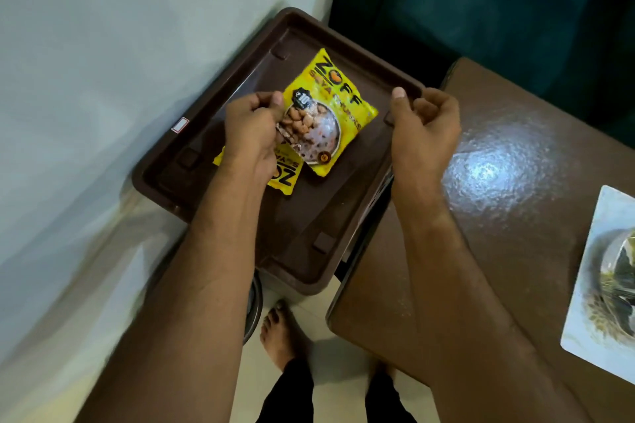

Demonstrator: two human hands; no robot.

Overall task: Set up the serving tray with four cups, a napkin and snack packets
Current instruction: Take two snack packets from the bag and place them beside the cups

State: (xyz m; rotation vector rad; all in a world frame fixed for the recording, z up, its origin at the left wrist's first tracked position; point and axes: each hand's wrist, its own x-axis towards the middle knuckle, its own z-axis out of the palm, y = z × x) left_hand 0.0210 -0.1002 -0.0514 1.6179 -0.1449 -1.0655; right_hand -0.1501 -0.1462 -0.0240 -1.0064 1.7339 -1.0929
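Note:
A dark brown serving tray (292,237) sits tilted in the middle of the head view, beside a wall. On it lie two yellow snack packets. The upper packet (338,103) shows a bowl of snacks, and my left hand (251,129) pinches its left edge. The lower packet (285,178) peeks out under that hand and under the upper packet. My right hand (424,127) grips the tray's right rim, thumb on top and fingers curled outside. No cups or napkin are in view.
A glossy brown table (498,165) stands right of the tray, with a white printed mat (604,285) at its right edge. A pale wall (103,45) runs along the left. A steel vessel (253,312) and my bare feet are below the tray. Dark teal furniture is behind.

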